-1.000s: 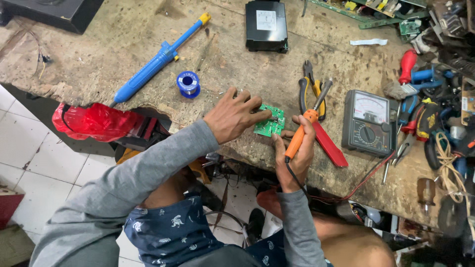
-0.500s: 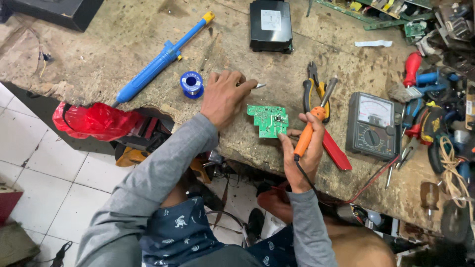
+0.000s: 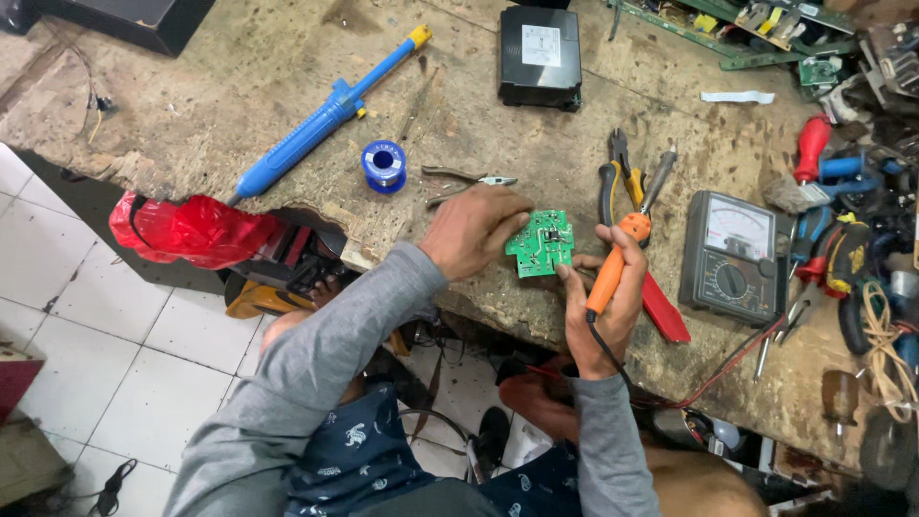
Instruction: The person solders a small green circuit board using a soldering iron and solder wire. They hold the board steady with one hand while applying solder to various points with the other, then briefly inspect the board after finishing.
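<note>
My left hand (image 3: 474,230) rests knuckles-up on the bench, fingers curled down at the left edge of the green circuit board (image 3: 541,243); I cannot tell whether they pinch it. My right hand (image 3: 605,297) is wrapped tight around the orange soldering iron (image 3: 613,268), tip pointing up just right of the board. Tweezers (image 3: 469,182) and a blue solder spool (image 3: 384,166) lie beyond the left hand. Pliers (image 3: 617,182) and a meter (image 3: 732,254) sit right of the iron.

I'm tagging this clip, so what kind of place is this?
Most likely an electronics repair bench: the right hand holds an orange soldering iron by a green circuit board, with an analog multimeter and solder spool nearby.
</note>
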